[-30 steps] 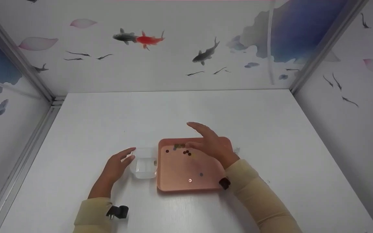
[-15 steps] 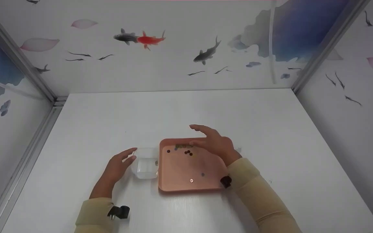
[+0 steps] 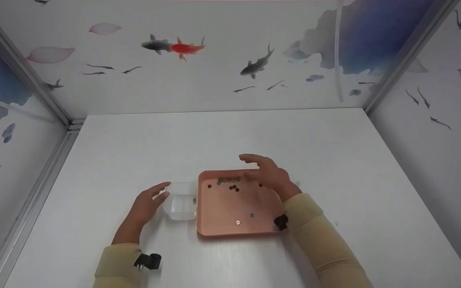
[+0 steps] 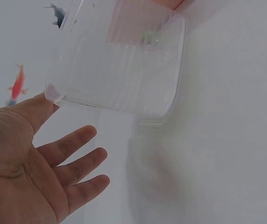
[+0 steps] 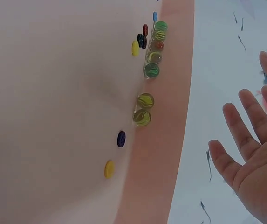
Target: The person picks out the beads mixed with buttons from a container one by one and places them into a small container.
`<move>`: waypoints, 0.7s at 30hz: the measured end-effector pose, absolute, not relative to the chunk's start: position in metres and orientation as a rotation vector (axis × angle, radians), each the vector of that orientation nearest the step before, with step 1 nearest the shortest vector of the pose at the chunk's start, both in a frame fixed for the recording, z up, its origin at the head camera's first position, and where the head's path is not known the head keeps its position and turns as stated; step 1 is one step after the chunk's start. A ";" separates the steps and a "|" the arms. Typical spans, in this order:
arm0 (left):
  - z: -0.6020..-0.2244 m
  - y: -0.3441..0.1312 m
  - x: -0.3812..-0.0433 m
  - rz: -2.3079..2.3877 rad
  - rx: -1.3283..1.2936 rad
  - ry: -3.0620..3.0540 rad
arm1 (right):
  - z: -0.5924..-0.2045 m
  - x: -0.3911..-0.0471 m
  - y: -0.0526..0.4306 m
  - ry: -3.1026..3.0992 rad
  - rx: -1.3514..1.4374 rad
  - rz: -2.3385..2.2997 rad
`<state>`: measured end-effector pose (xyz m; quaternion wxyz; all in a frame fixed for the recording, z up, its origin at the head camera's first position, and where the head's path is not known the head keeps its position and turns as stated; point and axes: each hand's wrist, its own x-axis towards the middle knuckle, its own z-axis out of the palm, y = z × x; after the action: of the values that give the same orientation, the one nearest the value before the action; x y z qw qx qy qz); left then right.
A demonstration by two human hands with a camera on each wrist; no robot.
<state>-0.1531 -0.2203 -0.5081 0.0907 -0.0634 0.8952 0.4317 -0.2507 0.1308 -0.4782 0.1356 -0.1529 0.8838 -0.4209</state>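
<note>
A clear plastic container [image 3: 182, 204] stands against the left side of a pink tray [image 3: 222, 204]. My left hand [image 3: 146, 204] is at the container's left rim; in the left wrist view one fingertip touches its corner, and the other visible fingers are straight and spread. A greenish marble [image 4: 149, 37] shows through the clear plastic. Over the tray's far right part hovers my right hand [image 3: 268, 174], fingers apart, nothing held. Glass marbles [image 5: 152, 70] line the tray's far wall, two of them [image 5: 142, 116] apart from the rest.
Several small buttons lie in the tray, among them a dark blue button [image 5: 121, 139] and a yellow button [image 5: 109, 169]. A pale button [image 3: 238, 222] is near the tray's front. Printed walls [image 3: 214, 80] border the white table [image 3: 114, 152].
My right hand has shifted slightly right, its fingers bending a little, and more of the marble row shows. My left hand stays at the container. The head view has drifted slightly.
</note>
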 end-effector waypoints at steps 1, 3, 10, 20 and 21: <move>-0.508 -0.220 -0.153 1.284 -0.185 2.663 | -0.479 -0.251 0.131 2.553 -0.443 -1.234; -0.508 -0.220 -0.153 1.285 -0.178 2.665 | -0.481 -0.252 0.133 2.543 -0.435 -1.250; -0.506 -0.221 -0.152 1.286 -0.170 2.659 | -0.485 -0.255 0.134 2.551 -0.401 -1.237; -0.506 -0.219 -0.152 1.262 -0.193 2.650 | -0.487 -0.255 0.137 2.576 -0.369 -1.197; -0.506 -0.219 -0.153 1.260 -0.200 2.649 | -0.487 -0.256 0.137 2.571 -0.366 -1.202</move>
<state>-0.1527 -0.2189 -0.5061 0.1005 -0.0675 0.8964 0.4263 -0.2556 0.1369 -0.4871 0.1393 -0.1268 0.8897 -0.4159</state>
